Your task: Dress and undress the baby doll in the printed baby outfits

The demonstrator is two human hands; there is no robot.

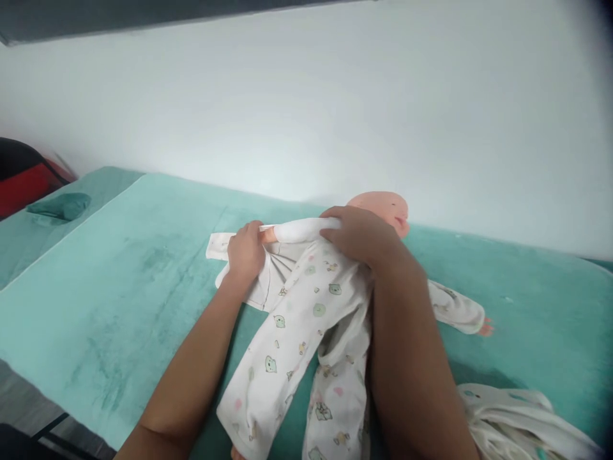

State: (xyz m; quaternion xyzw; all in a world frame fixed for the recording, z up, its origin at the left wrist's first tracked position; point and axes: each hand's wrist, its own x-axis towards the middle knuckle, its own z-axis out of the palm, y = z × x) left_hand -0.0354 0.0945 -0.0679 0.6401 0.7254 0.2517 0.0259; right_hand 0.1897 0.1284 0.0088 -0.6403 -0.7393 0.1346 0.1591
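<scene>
Head view: doll (pixel 330 281) lies on the green table cover (pixel 153 268), head (pixel 380 207) toward the wall and face turned right, legs toward the wearer. It has on printed trousers (pixel 297 338); printed top (pixel 272 278) is spread out on the left, a cuff (pixel 219 246) poking out past the left hand (pixel 246 249). Left fingers curled nearly closed on the top, creases fanning from the grip; a skin-toned bit of the doll shows right beside them, can't tell if they pinch that too. Right hand (pixel 361 233) is near the doll's head, thumb and fingers slightly parted around the white layer (pixel 304 230), holding it. Sleeved doll arm (pixel 457 306) sticks out right of the wearer's right arm. Bunched cloth (pixel 517 415) at lower right, near that arm
</scene>
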